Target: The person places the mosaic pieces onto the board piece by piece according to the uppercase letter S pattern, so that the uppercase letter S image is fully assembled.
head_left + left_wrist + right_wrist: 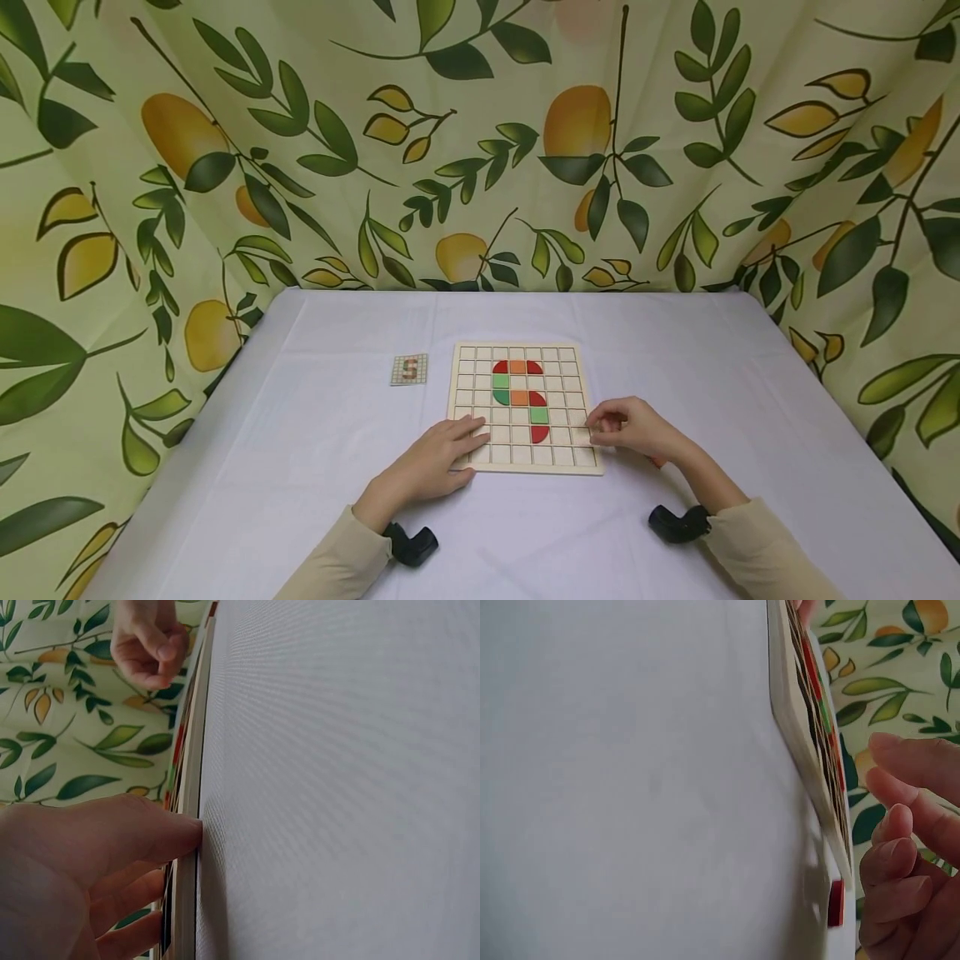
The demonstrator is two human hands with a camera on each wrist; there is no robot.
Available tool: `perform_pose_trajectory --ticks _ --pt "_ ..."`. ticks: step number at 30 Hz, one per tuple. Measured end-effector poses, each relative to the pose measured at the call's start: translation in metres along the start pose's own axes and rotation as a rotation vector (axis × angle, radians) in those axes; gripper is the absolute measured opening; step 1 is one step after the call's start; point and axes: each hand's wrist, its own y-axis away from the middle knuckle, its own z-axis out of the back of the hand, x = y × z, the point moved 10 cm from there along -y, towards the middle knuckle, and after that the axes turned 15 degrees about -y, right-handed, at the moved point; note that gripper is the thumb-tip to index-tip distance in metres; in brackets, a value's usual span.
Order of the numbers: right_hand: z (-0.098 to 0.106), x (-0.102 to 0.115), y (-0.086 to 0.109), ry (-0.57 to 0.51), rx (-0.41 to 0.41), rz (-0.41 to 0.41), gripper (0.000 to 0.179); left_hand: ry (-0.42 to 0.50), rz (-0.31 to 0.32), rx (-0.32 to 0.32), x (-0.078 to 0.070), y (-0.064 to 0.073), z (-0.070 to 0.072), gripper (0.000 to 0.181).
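Observation:
A square wooden grid board (561, 383) lies on the table with red, orange and green pieces in some of its cells, forming an S-like figure. One orange square (517, 367) sits between two red rounded pieces in the upper row; a light green square (538, 415) is lower down. My left hand (435, 457) rests on the board's lower left corner, fingers over its top and thumb (176, 834) against the near edge. Beside the right edge hovers my right hand (626, 427), its fingers loosely bent with nothing visible between them. Beneath it lies a red piece (836, 904).
Left of the board lies a small card (408, 369) printed with a similar grid figure. A white cloth (300, 433) covers the table. Behind and at both sides hangs a leaf-and-fruit patterned curtain (480, 167). Each wrist carries a black device (678, 523).

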Motion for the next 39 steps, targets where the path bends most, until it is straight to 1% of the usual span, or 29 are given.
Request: perform_pose_trajectory --ticks 4,8,17,20,27,30,35,39 --pt "0.012 -0.007 0.008 0.011 -0.026 -0.036 0.019 -0.002 0.009 0.007 0.000 0.000 -0.001 0.051" --pt "0.022 -0.012 0.015 0.017 -0.041 -0.055 0.018 0.006 0.015 0.011 0.001 0.000 -0.001 0.051" --pt "0.035 -0.024 0.034 0.030 -0.030 -0.080 0.017 0.003 0.005 0.004 0.002 0.000 -0.002 0.051" --pt "0.040 -0.028 0.039 0.037 -0.012 -0.081 0.019 -0.002 -0.003 -0.005 0.002 0.000 -0.001 0.050" --pt "0.050 -0.032 0.049 0.028 0.055 -0.050 0.027 -0.001 -0.015 -0.032 0.000 0.001 0.002 0.048" --pt "0.050 -0.035 0.051 0.009 0.077 -0.065 0.029 -0.005 -0.025 -0.045 -0.002 0.001 0.004 0.048" --pt "0.049 -0.040 0.054 -0.006 0.111 -0.106 0.032 -0.024 -0.032 -0.044 -0.005 0.001 0.003 0.048" --pt "0.049 -0.040 0.054 -0.007 0.127 -0.095 0.031 -0.020 -0.033 -0.037 -0.006 0.000 0.002 0.048"
